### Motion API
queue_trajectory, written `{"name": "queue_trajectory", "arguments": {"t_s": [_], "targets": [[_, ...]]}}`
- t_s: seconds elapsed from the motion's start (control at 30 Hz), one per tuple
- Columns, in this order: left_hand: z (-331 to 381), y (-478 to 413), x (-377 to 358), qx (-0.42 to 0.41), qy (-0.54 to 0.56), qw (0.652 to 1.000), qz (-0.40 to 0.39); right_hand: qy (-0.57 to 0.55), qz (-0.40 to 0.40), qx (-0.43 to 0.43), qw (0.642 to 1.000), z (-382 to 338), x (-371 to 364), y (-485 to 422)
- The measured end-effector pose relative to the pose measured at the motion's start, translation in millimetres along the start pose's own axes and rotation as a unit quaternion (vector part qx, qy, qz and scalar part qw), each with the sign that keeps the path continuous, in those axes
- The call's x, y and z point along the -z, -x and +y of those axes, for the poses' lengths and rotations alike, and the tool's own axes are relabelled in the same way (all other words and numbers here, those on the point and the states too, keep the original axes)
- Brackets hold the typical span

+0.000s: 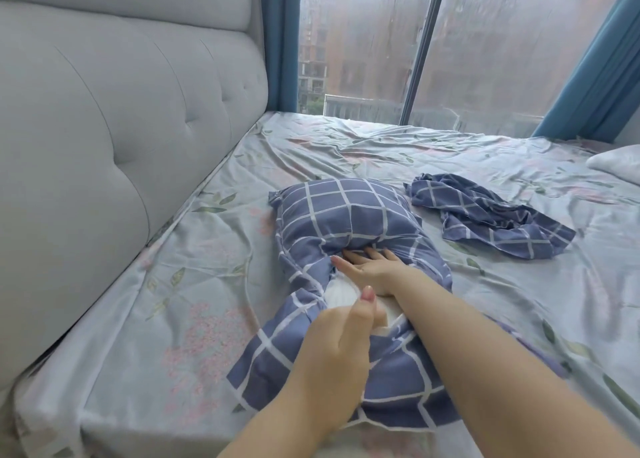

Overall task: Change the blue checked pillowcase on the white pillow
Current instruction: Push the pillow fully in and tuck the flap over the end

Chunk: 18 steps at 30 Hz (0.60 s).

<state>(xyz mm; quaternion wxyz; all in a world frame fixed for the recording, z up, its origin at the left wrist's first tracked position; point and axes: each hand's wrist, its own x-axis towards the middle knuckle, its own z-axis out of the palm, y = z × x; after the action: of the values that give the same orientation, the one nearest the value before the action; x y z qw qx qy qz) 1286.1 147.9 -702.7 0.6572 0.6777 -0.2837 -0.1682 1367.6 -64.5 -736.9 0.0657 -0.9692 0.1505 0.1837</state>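
A blue checked pillowcase (346,211) lies on the bed with the white pillow (341,293) partly inside it; only a patch of white shows at the opening. My right hand (370,267) reaches into the opening, fingers straight, pressing against the pillow, fingertips hidden under the cloth. My left hand (341,350) grips the near edge of the pillowcase, thumb up, fingers curled round the fabric. A second blue checked pillowcase (485,215) lies crumpled to the right, apart from both hands.
The bed has a pale floral sheet (173,284). A grey padded headboard (121,111) runs along the left. Another white pillow (616,163) sits at the far right edge. A large window with blue curtains (595,59) stands beyond the bed.
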Motion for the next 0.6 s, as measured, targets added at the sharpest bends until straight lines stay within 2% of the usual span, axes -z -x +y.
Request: {"name": "queue_trajectory", "arguments": {"t_s": [0.07,0.13,0.2,0.27,0.33,0.37,0.4,0.5,0.57,0.6], "targets": [[0.9,-6.5,8.7,0.0,0.005,1.0,0.005,-0.016,0.019,-0.002,1.0,-10.0,-2.3,5.2],[0.7,-12.6,16.1,-0.035,-0.031,0.999,0.004,-0.137,0.03,-0.005,0.99,-10.7,-0.9,22.0],[-1.4,-15.0,19.1,-0.087,-0.091,0.992,-0.004,-0.344,0.043,0.011,0.938,4.9,1.7,51.5],[-6.4,-18.3,17.9,-0.116,-0.132,0.984,-0.007,-0.479,0.143,0.039,0.865,23.0,0.5,92.1],[-10.2,-25.4,14.0,-0.152,-0.171,0.973,0.007,-0.521,0.279,0.04,0.806,41.4,-8.2,128.3],[-12.1,-30.1,12.1,-0.175,-0.2,0.964,0.021,-0.523,0.312,0.031,0.793,48.0,-13.8,144.8],[-13.4,-34.8,10.3,-0.204,-0.232,0.95,0.035,-0.511,0.311,0.022,0.801,53.6,-20.8,156.2],[-13.8,-49.0,4.6,-0.309,-0.322,0.892,0.068,-0.457,0.237,0.003,0.857,60.6,-40.6,178.3],[-19.4,-60.7,1.3,-0.364,-0.392,0.842,0.073,-0.39,0.243,0.008,0.888,63.1,-53.4,180.4],[-25.7,-66.1,0.3,-0.37,-0.419,0.827,0.061,-0.348,0.257,0.011,0.901,61.2,-56.1,181.1]]}}
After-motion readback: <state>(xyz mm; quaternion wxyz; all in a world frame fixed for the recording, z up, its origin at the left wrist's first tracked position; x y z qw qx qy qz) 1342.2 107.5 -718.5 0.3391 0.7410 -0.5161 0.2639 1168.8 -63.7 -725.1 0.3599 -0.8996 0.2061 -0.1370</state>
